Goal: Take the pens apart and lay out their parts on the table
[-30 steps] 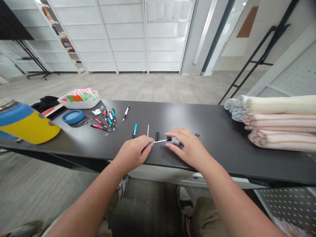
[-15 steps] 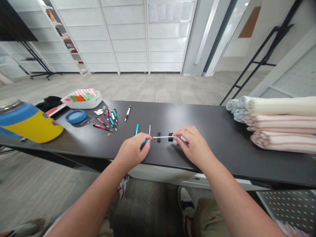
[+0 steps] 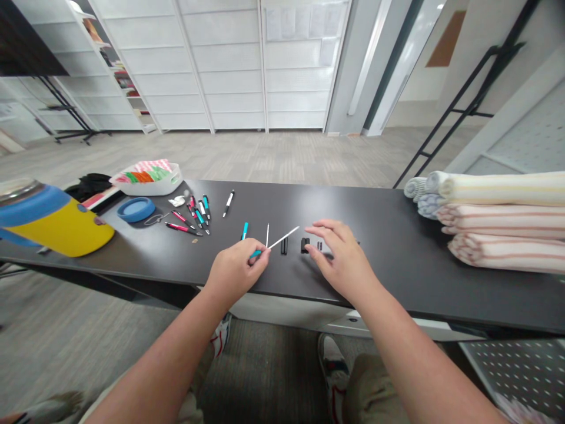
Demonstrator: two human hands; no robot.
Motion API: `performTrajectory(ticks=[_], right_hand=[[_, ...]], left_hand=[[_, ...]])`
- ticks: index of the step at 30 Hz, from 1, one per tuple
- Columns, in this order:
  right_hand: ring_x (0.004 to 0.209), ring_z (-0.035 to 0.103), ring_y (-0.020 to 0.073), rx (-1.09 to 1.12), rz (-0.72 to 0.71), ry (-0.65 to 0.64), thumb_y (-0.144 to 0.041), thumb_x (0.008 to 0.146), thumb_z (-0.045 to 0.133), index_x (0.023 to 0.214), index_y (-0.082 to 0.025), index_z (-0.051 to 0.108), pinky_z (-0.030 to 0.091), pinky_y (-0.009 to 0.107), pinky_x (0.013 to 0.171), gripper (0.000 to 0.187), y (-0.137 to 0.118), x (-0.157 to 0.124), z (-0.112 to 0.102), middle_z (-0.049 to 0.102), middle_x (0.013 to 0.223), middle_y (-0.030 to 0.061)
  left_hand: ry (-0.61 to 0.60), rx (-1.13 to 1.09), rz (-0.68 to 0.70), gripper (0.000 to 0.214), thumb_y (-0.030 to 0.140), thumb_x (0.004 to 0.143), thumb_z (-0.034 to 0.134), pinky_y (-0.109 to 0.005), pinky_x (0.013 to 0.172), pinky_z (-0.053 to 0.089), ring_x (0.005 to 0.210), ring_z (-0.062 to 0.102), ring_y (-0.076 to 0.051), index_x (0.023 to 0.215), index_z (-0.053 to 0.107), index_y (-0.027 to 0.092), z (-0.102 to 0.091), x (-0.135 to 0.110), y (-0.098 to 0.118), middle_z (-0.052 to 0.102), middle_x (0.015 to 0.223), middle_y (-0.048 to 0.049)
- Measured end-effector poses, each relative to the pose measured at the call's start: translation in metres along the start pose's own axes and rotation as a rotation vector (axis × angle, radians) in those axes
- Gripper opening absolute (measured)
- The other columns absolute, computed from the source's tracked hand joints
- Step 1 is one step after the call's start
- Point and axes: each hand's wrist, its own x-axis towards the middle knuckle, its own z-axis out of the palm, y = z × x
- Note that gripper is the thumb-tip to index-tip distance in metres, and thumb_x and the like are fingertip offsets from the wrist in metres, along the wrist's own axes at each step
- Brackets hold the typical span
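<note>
My left hand (image 3: pixel 236 270) is closed on a teal pen barrel (image 3: pixel 255 254), and a thin white refill (image 3: pixel 285 237) sticks out of it up and to the right. My right hand (image 3: pixel 342 256) hovers open over the black table (image 3: pixel 397 235), its fingers spread above small black pen parts (image 3: pixel 305 244). Another black piece (image 3: pixel 283 245) lies between the two hands. A second white refill (image 3: pixel 267 234) and a teal pen piece (image 3: pixel 244 230) lie just beyond my left hand.
Several assembled pens (image 3: pixel 194 213) lie to the left, one black-and-white pen (image 3: pixel 227 202) apart from them. Farther left are a blue lid (image 3: pixel 136 208), a white tray (image 3: pixel 148 176) of coloured packets and a yellow-blue container (image 3: pixel 48 221). Rolled towels (image 3: pixel 498 218) are stacked at the right.
My right hand has let go of the white refill's end and opened over the black parts. The refill now tilts upward from the barrel in my left hand.
</note>
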Motion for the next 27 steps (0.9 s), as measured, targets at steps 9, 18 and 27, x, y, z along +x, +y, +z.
performTrajectory(ticks=[9, 18, 27], right_hand=[[0.125, 0.060, 0.0302, -0.006, 0.039, 0.015, -0.026, 0.101, 0.058, 0.123, -0.025, 0.065, 0.047, 0.051, 0.111, 0.023, -0.0014, -0.0005, -0.0023, 0.064, 0.129, 0.0131], [0.120, 0.062, 0.0295, -0.002, 0.022, -0.009, -0.023, 0.101, 0.057, 0.115, -0.024, 0.068, 0.049, 0.050, 0.106, 0.018, -0.0007, 0.0005, -0.0022, 0.066, 0.124, 0.0128], [0.116, 0.063, 0.0295, 0.002, -0.008, -0.023, -0.021, 0.101, 0.057, 0.111, -0.024, 0.069, 0.050, 0.050, 0.102, 0.017, 0.0001, -0.0005, 0.0008, 0.068, 0.122, 0.0124]], left_hand=[[0.041, 0.288, -0.236, 0.028, 0.039, 0.095, 0.058, -0.030, 0.059, 0.023, 0.061, 0.057, -0.019, 0.072, 0.053, 0.023, 0.0056, 0.0050, -0.0001, 0.065, 0.069, -0.0019], [-0.045, 0.372, -0.143, 0.032, 0.047, 0.097, 0.056, -0.030, 0.056, 0.019, 0.058, 0.058, -0.019, 0.074, 0.054, 0.024, 0.0049, 0.0035, 0.0059, 0.066, 0.068, -0.0018], [-0.014, 0.149, -0.052, 0.016, 0.026, 0.095, 0.048, -0.031, 0.066, 0.039, 0.077, 0.064, -0.022, 0.087, 0.061, 0.023, 0.0012, 0.0020, 0.0043, 0.069, 0.084, -0.0046]])
